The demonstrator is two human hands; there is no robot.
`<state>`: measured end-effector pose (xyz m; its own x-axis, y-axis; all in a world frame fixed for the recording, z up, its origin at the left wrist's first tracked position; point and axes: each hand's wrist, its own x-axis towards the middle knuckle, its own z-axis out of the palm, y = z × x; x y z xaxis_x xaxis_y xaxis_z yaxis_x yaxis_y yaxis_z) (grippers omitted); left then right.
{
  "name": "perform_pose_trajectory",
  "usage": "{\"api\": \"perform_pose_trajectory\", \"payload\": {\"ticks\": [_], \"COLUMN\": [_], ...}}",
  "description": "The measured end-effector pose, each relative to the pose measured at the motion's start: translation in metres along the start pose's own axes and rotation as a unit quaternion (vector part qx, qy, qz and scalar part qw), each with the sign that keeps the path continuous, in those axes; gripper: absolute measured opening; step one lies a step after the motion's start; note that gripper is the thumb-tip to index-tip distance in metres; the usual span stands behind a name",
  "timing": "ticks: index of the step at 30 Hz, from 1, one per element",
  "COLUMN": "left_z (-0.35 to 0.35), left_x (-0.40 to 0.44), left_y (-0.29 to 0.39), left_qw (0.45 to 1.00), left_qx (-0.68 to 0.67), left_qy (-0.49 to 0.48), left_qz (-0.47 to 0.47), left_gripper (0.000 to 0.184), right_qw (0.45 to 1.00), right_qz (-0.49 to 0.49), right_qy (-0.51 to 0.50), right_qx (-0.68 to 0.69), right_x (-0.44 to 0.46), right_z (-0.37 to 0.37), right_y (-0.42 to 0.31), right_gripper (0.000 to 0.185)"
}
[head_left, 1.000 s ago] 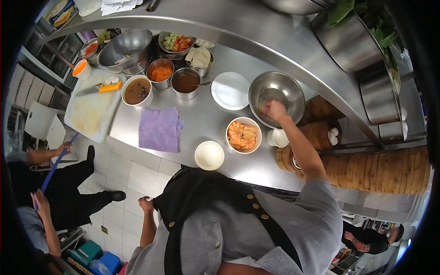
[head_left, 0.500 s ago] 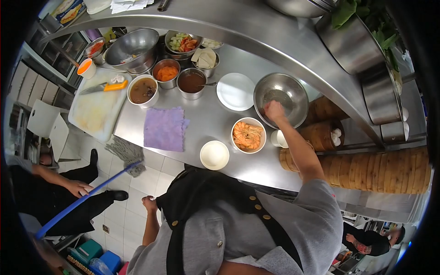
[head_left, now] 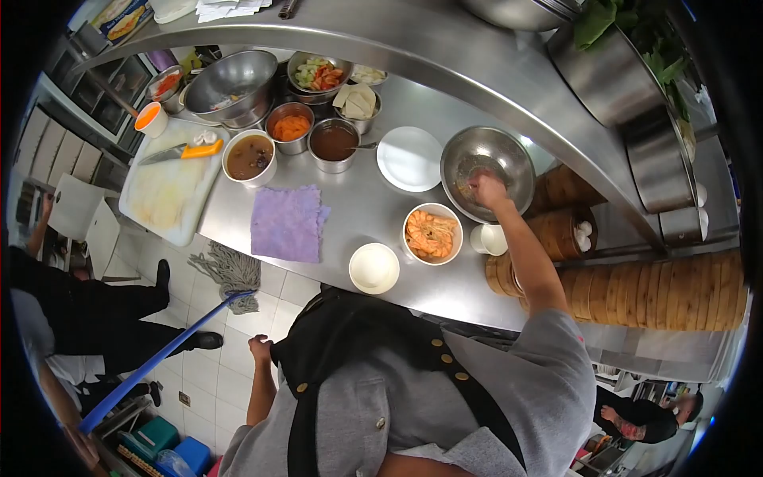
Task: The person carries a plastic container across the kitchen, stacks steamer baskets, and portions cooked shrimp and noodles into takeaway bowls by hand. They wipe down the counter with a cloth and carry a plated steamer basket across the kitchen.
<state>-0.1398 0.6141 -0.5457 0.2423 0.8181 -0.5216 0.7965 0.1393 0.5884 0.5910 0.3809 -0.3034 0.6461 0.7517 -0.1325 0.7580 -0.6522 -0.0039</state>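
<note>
My right hand [head_left: 486, 189] reaches down into a large steel bowl [head_left: 517, 163], its fingers bent together near the bottom; what they hold, if anything, is hidden. Beside that bowl lie a white plate [head_left: 409, 159], a white tub of orange prawns [head_left: 431, 234] and a small white cup [head_left: 489, 239]. An empty white bowl [head_left: 373, 268] stands at the counter's near edge. My left hand [head_left: 260, 347] hangs by my apron at hip height, away from the counter, with its fingers curled.
A purple cloth [head_left: 286, 223], a cutting board [head_left: 167, 199] with a knife [head_left: 181, 151], and a tub of brown soup [head_left: 249, 158] lie leftward. Bamboo steamers [head_left: 652, 292] line the right. A co-worker's mop [head_left: 226, 269] is on the floor.
My right hand has shifted slightly right inside the steel bowl. The mop has come into view on the floor at the left, and the co-worker there has changed position. My left hand stays low.
</note>
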Motion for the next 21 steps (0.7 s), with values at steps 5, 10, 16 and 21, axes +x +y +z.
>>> {"api": "perform_pose_trajectory", "payload": {"ticks": [5, 10, 16, 21], "left_z": [0.003, 0.001, 0.002, -0.002], "left_x": [0.012, 0.004, -0.015, -0.028], "left_y": [-0.006, -0.003, 0.015, 0.046], "left_qw": [0.999, 0.999, 0.993, 0.99], "left_qx": [-0.004, 0.037, 0.107, 0.116], "left_qy": [-0.011, -0.011, 0.049, 0.053], "left_qz": [-0.039, -0.015, -0.018, -0.059], "left_gripper": [0.029, 0.027, 0.028, 0.031], "right_qw": [1.0, 1.0, 0.996, 0.992], "right_qz": [0.009, -0.004, -0.037, -0.092], "right_qy": [0.019, -0.007, -0.042, -0.049], "right_qx": [-0.013, -0.027, -0.076, -0.077], "right_x": [-0.01, -0.002, -0.004, 0.002], "right_z": [-0.011, -0.003, -0.005, -0.007], "right_y": [-0.016, -0.022, -0.025, -0.023], "right_gripper": [0.019, 0.02, 0.018, 0.015]}}
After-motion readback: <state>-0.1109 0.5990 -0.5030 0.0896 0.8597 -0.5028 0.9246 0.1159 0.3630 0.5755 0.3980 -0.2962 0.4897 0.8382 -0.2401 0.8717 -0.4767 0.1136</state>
